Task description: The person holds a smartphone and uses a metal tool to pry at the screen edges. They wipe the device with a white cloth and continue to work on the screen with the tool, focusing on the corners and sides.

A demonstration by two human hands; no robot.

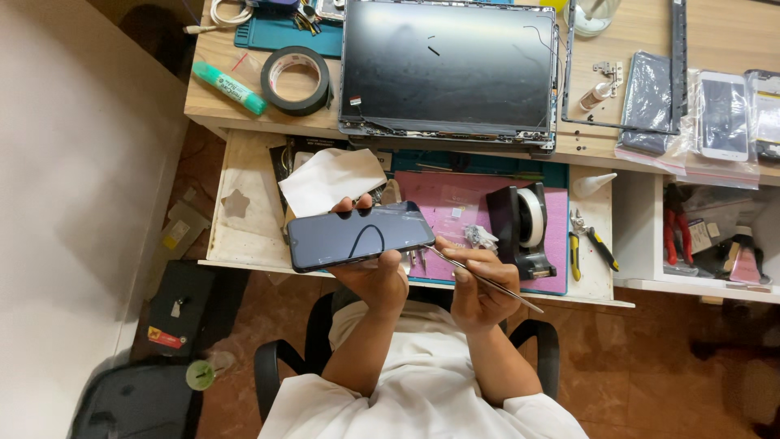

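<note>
My left hand [375, 275] holds a dark smartphone [357, 236] flat, screen up, over the front edge of a pull-out shelf. The glass looks cracked near its right end. My right hand [479, 286] grips a thin metal pry tool [487, 282], its tip touching the phone's right edge. A white cloth [329, 177] lies just behind the phone.
A laptop screen panel [448, 69] lies on the desk above. A black tape roll [296, 79] and green marker [229, 88] sit left of it. A tape dispenser [520, 230] stands on a pink mat [455, 203]. Pliers [595, 244], bagged phones [723, 114] and a bezel frame [676, 65] lie right.
</note>
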